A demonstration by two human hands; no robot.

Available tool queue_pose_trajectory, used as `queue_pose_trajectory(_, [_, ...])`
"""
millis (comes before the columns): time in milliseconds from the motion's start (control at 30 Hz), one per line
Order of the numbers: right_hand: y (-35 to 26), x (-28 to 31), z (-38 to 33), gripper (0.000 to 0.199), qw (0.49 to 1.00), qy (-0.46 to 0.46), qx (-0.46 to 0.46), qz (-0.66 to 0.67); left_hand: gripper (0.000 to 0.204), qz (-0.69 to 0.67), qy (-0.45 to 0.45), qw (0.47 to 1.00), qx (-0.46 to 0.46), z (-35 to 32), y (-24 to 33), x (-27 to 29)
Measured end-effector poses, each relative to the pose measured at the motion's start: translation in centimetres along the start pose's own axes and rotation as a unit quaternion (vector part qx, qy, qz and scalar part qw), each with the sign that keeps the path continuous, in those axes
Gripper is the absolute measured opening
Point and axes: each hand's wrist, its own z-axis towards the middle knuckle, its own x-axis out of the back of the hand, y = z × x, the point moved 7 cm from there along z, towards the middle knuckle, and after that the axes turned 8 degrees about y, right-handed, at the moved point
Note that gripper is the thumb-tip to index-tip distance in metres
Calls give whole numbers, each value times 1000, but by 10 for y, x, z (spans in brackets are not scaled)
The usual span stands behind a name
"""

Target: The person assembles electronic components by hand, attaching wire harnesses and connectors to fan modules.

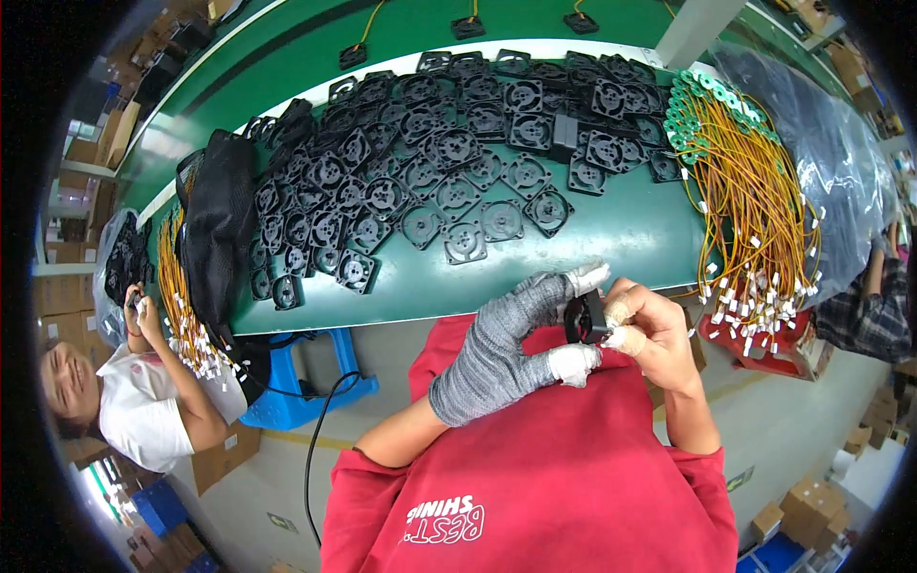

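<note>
Left hand [506, 358]: grey knit glove, gripped small black square plastic fan frame [584, 320].
Right hand [650, 334]: bare, pinched frame's right edge; steadying squarely advisable.

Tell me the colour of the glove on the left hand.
Grey knit glove with white fingertips, seen in the head view.

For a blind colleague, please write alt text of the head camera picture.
A person's gloved left hand and bare right hand hold one small black fan frame together above a green table. Many black fan frames cover it, with yellow wires at the right.
</note>
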Motion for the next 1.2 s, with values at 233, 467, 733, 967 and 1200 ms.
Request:
queue_pose_trajectory(233, [-26, -10, 7, 15, 971, -68, 42, -227, 62, 77, -39, 995, -44, -5, -6, 4])
queue_pose_trajectory(467, [-22, -1, 9, 19, 979, -25, 19, -202, 64, 32, -20, 996, -85, -1, -3, 0])
queue_pose_trajectory(733, [-34, -6, 7, 16, 963, -38, 72, -258, 65, 159, 17, 981, -113, 0, 6, 3])
queue_pose_trajectory(967, [-19, -4, 3, 14, 987, -7, 26, -159, 61, 219, 10, 964, -149, 0, 17, -3])
queue_pose_trajectory(1200, [-7, 0, 0, 18, 981, -16, -10, -196, 62, 240, -8, 965, -106, 3, 11, -6])
